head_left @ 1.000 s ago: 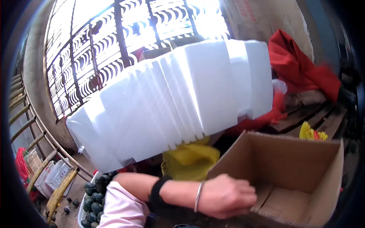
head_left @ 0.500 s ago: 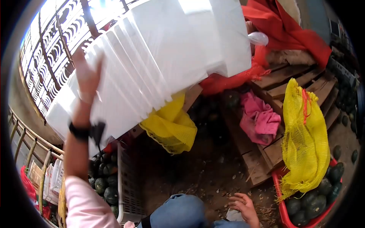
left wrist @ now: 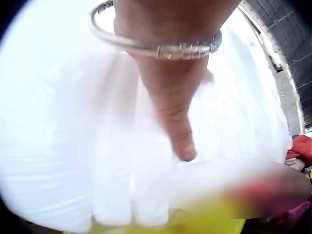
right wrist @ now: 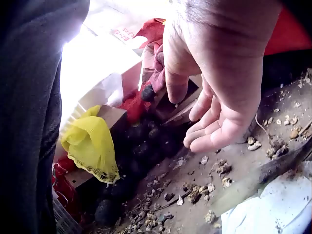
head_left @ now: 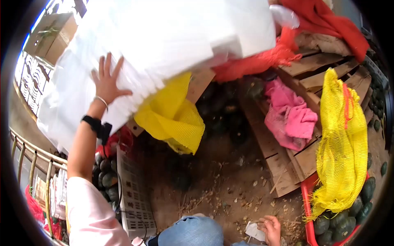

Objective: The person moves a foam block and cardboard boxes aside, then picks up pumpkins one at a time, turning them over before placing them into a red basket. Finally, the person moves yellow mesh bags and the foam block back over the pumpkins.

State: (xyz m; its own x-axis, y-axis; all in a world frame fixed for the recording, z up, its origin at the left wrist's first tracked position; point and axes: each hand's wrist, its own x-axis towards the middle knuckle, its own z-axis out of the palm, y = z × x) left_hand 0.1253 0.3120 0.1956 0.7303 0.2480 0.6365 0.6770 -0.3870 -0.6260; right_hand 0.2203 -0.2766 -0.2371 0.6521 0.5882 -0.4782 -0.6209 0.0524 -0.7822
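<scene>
My left hand [head_left: 110, 84] is spread with straight fingers over the large white plastic-wrapped stack [head_left: 184, 37], near its ridged lower side. In the left wrist view the thumb points down along the stack's white surface, and the other fingers are mostly hidden or blurred. A cardboard box [head_left: 53, 35] appears beyond the stack at upper left. Low by the knee hangs my right hand [head_left: 271, 229], its fingers loosely bent and holding nothing. A white scrap [head_left: 255, 231] lies on the floor close beside it. Yellow mesh [head_left: 176, 119] droops below the stack.
A white crate [head_left: 133, 192] of dark green squash-like produce stands at left. At right, a yellow mesh sack [head_left: 342, 147] lies over a red tub [head_left: 308, 213] holding similar produce. Pink cloth [head_left: 289, 119] rests on wooden pallets [head_left: 283, 176]. A ladder [head_left: 35, 160] leans at far left.
The cardboard box at lower right has gone from there; one now shows at upper left. My left hand has moved from beside that box up to the white stack. The view has tilted down.
</scene>
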